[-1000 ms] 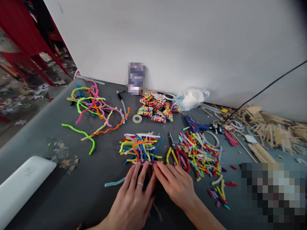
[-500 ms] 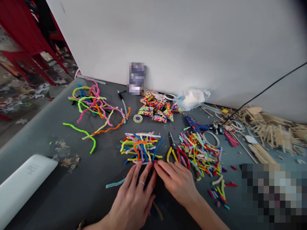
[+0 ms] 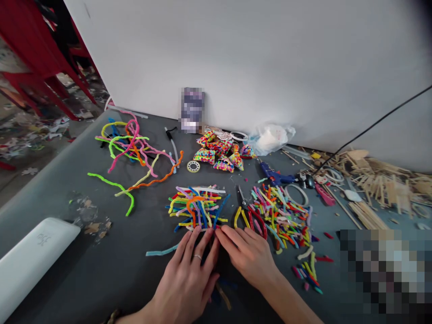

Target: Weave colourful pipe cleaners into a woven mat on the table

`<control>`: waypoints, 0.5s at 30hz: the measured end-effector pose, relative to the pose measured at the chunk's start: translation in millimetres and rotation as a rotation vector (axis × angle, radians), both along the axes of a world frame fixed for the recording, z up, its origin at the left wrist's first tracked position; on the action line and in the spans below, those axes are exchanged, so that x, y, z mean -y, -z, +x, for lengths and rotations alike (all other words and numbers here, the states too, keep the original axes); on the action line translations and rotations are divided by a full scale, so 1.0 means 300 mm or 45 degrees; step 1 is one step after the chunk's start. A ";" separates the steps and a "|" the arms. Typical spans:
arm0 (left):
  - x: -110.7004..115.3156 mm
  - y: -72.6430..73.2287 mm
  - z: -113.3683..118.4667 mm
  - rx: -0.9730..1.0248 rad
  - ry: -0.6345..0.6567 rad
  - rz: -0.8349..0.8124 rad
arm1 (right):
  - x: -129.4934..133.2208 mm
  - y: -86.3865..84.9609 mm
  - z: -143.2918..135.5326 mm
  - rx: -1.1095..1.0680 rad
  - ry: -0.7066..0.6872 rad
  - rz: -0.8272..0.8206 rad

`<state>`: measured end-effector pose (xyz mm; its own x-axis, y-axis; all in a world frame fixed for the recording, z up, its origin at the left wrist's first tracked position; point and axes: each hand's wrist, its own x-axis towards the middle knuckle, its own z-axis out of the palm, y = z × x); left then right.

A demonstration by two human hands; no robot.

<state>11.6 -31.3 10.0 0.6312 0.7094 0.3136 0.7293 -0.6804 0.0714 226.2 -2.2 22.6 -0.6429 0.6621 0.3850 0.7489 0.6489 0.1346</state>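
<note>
A small mat of crossed, multicoloured pipe-cleaner pieces lies on the dark table in front of me. My left hand, a ring on one finger, has its fingers stretched and apart, their tips resting at the mat's near edge. Against the same edge, my right hand has bent fingers held together at a blue pipe-cleaner end; its thumb is hidden below. A light-blue pipe cleaner sticks out left of my left hand. Just beyond my right hand lie scissors with yellow handles and a red-handled tool.
Short pipe-cleaner pieces are heaped at right, near a blue glue gun. Long pipe cleaners tangle at far left. Colourful woven pouches stand at the back. Wooden sticks pile at right; a white device lies left.
The light-blue pipe cleaner has swung slightly, its outer end now higher and further left. Both hands stay at the mat's near edge with only slight shifts.
</note>
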 end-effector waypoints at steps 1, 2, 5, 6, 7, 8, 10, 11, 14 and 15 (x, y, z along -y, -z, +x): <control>-0.001 -0.002 0.001 -0.004 0.000 -0.005 | 0.000 0.002 0.001 -0.003 -0.001 -0.004; -0.002 -0.003 0.001 -0.007 0.002 -0.007 | 0.001 0.003 0.001 -0.004 -0.002 -0.007; -0.007 -0.004 0.003 -0.010 0.011 -0.011 | 0.003 0.001 -0.001 -0.050 -0.006 -0.041; -0.008 -0.004 0.003 -0.010 0.011 -0.012 | 0.002 -0.003 -0.004 -0.099 0.003 -0.067; -0.009 -0.004 0.003 -0.012 0.012 -0.016 | 0.001 -0.009 -0.007 -0.170 0.032 -0.097; -0.010 -0.003 0.003 -0.016 0.013 -0.021 | -0.003 -0.016 -0.011 -0.257 0.087 -0.128; -0.010 -0.003 0.002 -0.018 0.014 -0.026 | -0.017 -0.032 -0.020 -0.425 0.251 -0.177; -0.010 -0.003 0.002 -0.017 0.014 -0.028 | -0.028 -0.039 -0.024 -0.474 0.344 -0.193; -0.010 -0.002 0.002 -0.010 0.016 -0.039 | -0.069 -0.051 -0.039 -0.454 0.544 -0.215; -0.011 -0.002 0.001 -0.009 0.018 -0.042 | -0.082 -0.051 -0.044 -0.429 0.573 -0.234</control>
<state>12.0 -28.1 10.6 0.6434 0.7103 0.2854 0.7202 -0.6881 0.0888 213.0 22.3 37.8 -0.1456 0.9165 0.3726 0.9378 0.2478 -0.2433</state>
